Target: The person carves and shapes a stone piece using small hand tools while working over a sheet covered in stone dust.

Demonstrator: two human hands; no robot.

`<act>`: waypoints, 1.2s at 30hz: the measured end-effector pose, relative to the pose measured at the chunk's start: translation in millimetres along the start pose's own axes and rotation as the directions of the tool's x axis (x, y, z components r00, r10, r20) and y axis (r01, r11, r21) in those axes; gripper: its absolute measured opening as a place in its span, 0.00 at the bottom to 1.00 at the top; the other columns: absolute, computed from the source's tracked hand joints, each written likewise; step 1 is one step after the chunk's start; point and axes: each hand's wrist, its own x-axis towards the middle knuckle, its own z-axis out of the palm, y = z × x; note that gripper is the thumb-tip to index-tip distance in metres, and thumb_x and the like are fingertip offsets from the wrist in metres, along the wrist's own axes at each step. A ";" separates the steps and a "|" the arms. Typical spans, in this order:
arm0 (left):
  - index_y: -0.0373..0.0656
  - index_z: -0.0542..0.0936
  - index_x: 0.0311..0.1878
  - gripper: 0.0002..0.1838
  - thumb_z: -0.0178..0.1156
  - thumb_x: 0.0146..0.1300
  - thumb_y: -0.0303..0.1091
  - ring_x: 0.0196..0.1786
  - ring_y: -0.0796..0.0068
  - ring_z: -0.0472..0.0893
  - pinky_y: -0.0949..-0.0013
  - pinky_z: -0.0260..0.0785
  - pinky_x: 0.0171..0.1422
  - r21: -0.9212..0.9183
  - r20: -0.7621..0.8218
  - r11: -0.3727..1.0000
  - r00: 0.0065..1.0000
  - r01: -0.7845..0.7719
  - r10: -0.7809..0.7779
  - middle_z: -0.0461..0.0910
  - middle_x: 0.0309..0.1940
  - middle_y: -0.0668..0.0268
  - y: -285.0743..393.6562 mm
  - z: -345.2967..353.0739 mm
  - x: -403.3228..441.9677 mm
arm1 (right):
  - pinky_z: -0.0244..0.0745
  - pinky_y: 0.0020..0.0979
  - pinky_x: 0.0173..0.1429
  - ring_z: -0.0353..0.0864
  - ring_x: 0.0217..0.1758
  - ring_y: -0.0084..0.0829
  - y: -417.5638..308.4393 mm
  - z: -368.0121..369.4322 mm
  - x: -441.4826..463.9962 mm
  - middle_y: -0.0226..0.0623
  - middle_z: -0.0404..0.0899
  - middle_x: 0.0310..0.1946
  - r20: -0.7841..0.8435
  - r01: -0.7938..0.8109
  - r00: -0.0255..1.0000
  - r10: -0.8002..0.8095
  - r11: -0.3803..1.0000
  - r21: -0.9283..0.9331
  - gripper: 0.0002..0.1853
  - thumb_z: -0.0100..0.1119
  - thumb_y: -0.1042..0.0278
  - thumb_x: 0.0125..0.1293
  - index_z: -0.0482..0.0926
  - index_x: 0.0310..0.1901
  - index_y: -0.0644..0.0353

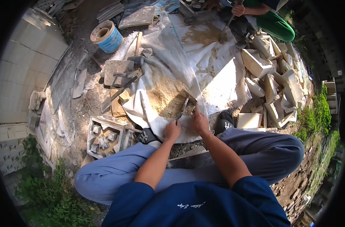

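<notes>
My left hand [172, 131] is closed around the lower end of a slim dark tool with a pale tip [182, 109]. The tool slants up over a mound of sandy, pale yellow powder [163, 96], which lies on a white sheet [172, 49]. Close beside it, my right hand [199, 121] has its fingers curled at the near right edge of the mound. A dark, flat brownish piece [190, 99] stands just above those fingers. What the right hand grips is too hidden to make out.
At left are a blue-and-white bucket [109, 39], a hammer [136, 58], a flat plate with a handle [118, 73] and a mold [106, 135] holding several small blocks. Pale cast pieces [272, 83] are heaped at right. Another person's hand [238, 10] grips a stick at top.
</notes>
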 end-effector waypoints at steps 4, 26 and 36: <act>0.40 0.80 0.42 0.28 0.48 0.71 0.59 0.46 0.36 0.81 0.40 0.71 0.52 0.002 -0.016 1.000 0.999 0.029 -0.029 0.82 0.38 0.41 2.7 -13.3 -2.6 | 0.76 0.52 0.44 0.82 0.41 0.57 -5.7 -5.8 -2.1 0.54 0.82 0.45 0.090 -0.068 0.993 0.076 0.994 -0.083 0.43 0.54 0.59 0.70 0.39 0.79 0.46; 0.38 0.77 0.35 0.27 0.51 0.71 0.57 0.35 0.35 0.80 0.40 0.69 0.40 0.045 -0.178 0.978 0.962 -0.202 0.207 0.79 0.24 0.42 -8.4 18.8 -12.4 | 0.76 0.51 0.43 0.83 0.40 0.56 -8.1 -14.5 -2.5 0.51 0.83 0.43 0.002 -0.069 0.998 0.069 0.997 -0.043 0.41 0.55 0.62 0.68 0.44 0.78 0.38; 0.39 0.77 0.38 0.22 0.51 0.72 0.53 0.34 0.34 0.80 0.40 0.70 0.38 0.003 -0.144 0.972 0.962 -0.234 0.232 0.81 0.27 0.43 -12.4 4.5 -7.2 | 0.77 0.51 0.43 0.83 0.39 0.54 1.9 -8.0 -3.2 0.48 0.83 0.44 0.026 -0.077 0.997 0.078 0.996 -0.044 0.42 0.55 0.63 0.67 0.44 0.78 0.35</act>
